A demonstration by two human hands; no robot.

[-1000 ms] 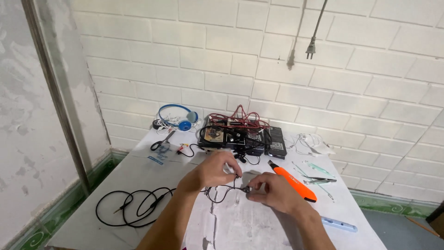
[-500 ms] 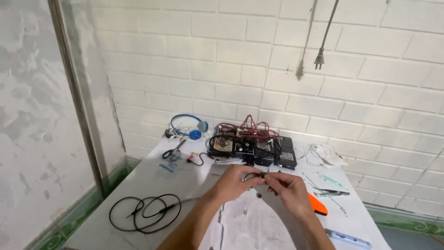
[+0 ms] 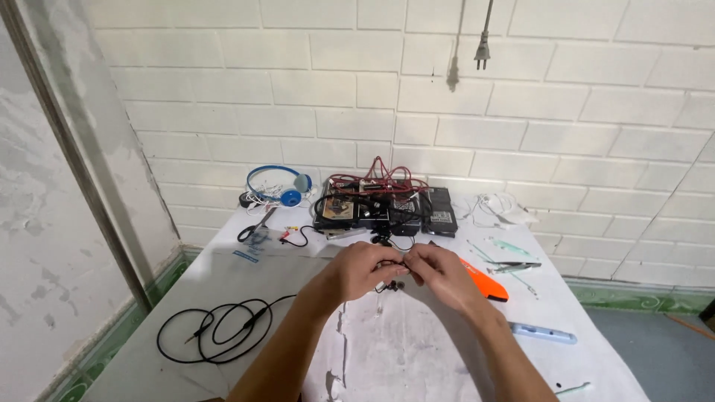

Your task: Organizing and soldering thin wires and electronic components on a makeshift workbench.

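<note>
While both hands (image 3: pixel 402 269) pinch a small black part (image 3: pixel 395 285), bare table (image 3: pixel 417 357) below

Electronics repair bench (cables (image 3: pixel 216 335), headphones (image 3: pixel 279 184), brick wall (image 3: pixel 372 82)).

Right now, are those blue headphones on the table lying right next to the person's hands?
No: the blue headphones lie at the far left of the table by the wall, well apart from both hands.

Single head-worn view, looking down and forward — table (image 3: pixel 223 275) near, brick wall (image 3: pixel 313 89) beyond
</note>
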